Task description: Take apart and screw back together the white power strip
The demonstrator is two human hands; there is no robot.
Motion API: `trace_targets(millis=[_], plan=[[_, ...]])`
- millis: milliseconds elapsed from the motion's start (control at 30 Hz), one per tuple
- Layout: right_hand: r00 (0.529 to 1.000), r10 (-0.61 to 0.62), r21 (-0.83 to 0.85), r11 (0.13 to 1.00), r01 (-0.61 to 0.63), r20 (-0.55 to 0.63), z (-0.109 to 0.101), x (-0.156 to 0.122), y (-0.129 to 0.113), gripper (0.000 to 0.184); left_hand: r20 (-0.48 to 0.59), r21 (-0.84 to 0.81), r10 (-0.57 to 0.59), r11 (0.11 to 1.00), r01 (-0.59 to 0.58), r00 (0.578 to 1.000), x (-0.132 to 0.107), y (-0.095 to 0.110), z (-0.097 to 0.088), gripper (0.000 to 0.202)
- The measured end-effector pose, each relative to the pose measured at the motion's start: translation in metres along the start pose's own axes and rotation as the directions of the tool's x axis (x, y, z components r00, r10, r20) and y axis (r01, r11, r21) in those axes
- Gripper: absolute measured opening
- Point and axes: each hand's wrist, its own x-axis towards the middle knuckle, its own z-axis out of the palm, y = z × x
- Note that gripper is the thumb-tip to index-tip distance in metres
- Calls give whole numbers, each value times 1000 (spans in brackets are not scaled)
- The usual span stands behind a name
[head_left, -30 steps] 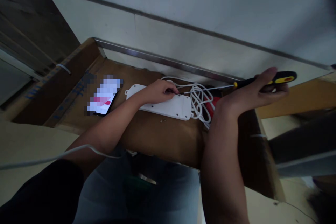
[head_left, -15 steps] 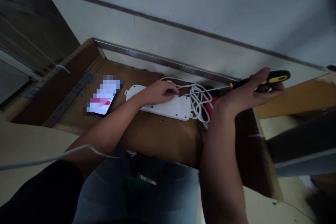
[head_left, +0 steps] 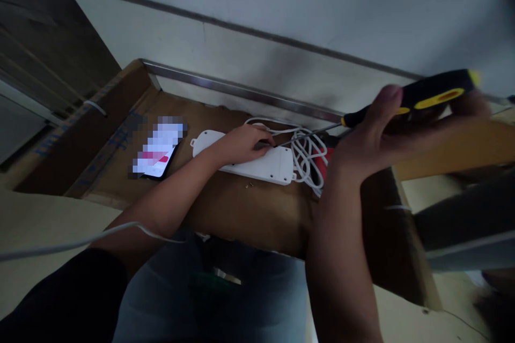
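White power strip [head_left: 261, 168]: we find it lying flat in the middle of the cardboard tray [head_left: 245, 217], a face with recessed holes upward. The coiled white cable [head_left: 308, 156] lies just beside its right end, with a red object [head_left: 322, 163] partly behind the right forearm.

The right hand [head_left: 382, 142] grasps the screwdriver [head_left: 432, 87] by its handle, thumb above and fingers extended beneath; we judge this a loose hold. The left hand [head_left: 243, 143] rests on the strip, fingertips bent close to the driver's tip. Whether they pinch the shaft or a small part, we cannot tell; nor can we confirm that the tip is seated in a hole.

We note these risks. The shaft comes in at a low slant, so the tip could ride out of its recess and strike the left fingertips. The loose hold could let the handle roll or drop. Uneven pressure from the left hand could make the strip skid on the cardboard. Two small metal pieces [head_left: 249, 186], apparently screws, lie unsecured near the strip's front edge; a brushing forearm could scatter them. The phone [head_left: 159, 165] lies well apart from the tool.
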Motion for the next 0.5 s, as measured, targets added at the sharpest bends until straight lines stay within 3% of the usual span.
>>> trace_targets(millis=[133, 233, 333, 500], plan=[[963, -64, 32, 998, 58, 260, 11, 15, -19, 51, 17, 5, -21, 1000, 21, 1000, 1, 2, 1, 29], [877, -171, 102, 985, 140, 449, 22, 25, -28, 53, 33, 23, -55, 998, 54, 998, 1, 4, 0, 28], [874, -125, 88, 992, 94, 470, 32, 26, -43, 32, 57, 35, -88, 996, 86, 994, 0, 6, -1, 38], [904, 114, 93, 982, -166, 411, 44, 18, -62, 20, 87, 88, -87, 993, 80, 992, -2, 13, 0, 68]])
